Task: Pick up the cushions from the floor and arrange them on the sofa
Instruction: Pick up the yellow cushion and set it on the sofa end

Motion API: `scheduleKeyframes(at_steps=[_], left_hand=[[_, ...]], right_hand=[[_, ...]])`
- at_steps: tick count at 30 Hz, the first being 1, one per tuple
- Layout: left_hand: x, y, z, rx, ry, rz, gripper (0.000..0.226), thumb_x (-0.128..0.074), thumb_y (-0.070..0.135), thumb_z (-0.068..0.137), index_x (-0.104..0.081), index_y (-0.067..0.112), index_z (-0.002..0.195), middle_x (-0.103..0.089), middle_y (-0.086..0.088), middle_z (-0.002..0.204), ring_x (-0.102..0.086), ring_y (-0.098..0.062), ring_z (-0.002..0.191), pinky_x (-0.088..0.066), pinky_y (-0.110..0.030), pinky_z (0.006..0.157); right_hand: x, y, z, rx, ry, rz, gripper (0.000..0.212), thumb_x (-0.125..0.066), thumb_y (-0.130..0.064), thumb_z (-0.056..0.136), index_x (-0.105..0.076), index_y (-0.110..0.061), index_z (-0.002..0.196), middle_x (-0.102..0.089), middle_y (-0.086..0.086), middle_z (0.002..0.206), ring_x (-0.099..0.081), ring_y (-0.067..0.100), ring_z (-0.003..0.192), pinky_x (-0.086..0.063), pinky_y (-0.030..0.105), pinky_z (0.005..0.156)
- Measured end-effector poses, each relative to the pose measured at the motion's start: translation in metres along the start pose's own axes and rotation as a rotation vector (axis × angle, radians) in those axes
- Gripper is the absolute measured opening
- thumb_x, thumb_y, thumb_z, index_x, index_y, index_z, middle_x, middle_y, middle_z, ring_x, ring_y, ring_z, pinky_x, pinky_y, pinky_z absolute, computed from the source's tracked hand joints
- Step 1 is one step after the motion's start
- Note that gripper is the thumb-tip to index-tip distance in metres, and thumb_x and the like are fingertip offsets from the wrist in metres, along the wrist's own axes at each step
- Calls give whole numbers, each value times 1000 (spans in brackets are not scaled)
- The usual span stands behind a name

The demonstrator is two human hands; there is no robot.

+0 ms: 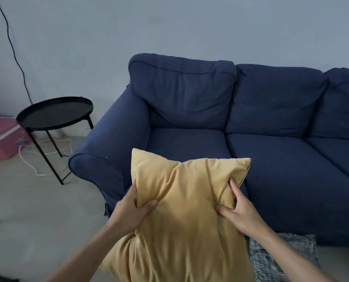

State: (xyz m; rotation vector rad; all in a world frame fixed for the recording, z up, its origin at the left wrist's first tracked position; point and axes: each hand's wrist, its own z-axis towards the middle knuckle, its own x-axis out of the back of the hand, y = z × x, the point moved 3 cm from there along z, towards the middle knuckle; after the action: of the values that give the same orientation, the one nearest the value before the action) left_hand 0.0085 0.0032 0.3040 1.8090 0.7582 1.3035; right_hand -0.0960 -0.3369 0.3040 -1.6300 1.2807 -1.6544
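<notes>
I hold a mustard-yellow cushion in the air in front of the navy blue sofa. My left hand grips its left edge and my right hand grips its right edge, fingers pinched into the fabric. The cushion's top overlaps the front of the sofa's left seat. A second cushion with a black-and-white woven pattern lies on the floor at the sofa's base, partly hidden by my right forearm. The sofa seats are bare.
A round black side table stands left of the sofa's armrest. A pink box sits against the wall behind it, with white cables on the floor. A black cable runs down the wall.
</notes>
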Motion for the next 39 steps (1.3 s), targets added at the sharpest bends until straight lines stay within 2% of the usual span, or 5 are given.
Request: scheduleKeyframes(at_steps=[10, 13, 17, 23, 39], left_hand=[[57, 168, 61, 7, 32, 27, 104, -80, 53, 90, -11, 48, 167, -49, 41, 116, -58, -12, 120, -43, -28, 98], [69, 209, 90, 16, 13, 30, 106, -78, 56, 90, -6, 47, 169, -54, 29, 130, -58, -18, 132, -44, -29, 101], [83, 251, 143, 32, -5, 39, 108, -75, 55, 93, 0, 46, 169, -50, 18, 143, -55, -23, 138, -46, -35, 106], [86, 279, 239, 2, -24, 47, 108, -75, 52, 95, 2, 46, 169, -52, 15, 148, -55, -25, 140, -45, -34, 105], [52, 217, 494, -28, 6, 79, 104, -73, 34, 100, 4, 43, 169, -47, 4, 162, -50, -32, 144, -44, -44, 112]], right_hand=[[108, -134, 70, -37, -42, 58, 114, -83, -31, 91, 1, -42, 169, -36, -24, 154, -48, -2, 130, -41, 21, 105], [136, -167, 104, -53, -82, 31, 118, -80, -23, 90, 5, -42, 169, -31, -23, 161, -50, -5, 129, -42, 16, 98], [163, -200, 158, -91, -132, -13, 120, -75, -13, 90, 12, -43, 167, -42, -28, 142, -64, -5, 98, -51, 8, 74], [177, -223, 242, -83, -62, -89, 120, -74, -12, 90, 14, -40, 168, -25, -9, 174, -49, 16, 143, -43, 23, 100], [131, -162, 497, -19, 58, -197, 114, -70, -5, 94, 11, -35, 169, -35, 4, 168, -42, 26, 149, -35, 36, 121]])
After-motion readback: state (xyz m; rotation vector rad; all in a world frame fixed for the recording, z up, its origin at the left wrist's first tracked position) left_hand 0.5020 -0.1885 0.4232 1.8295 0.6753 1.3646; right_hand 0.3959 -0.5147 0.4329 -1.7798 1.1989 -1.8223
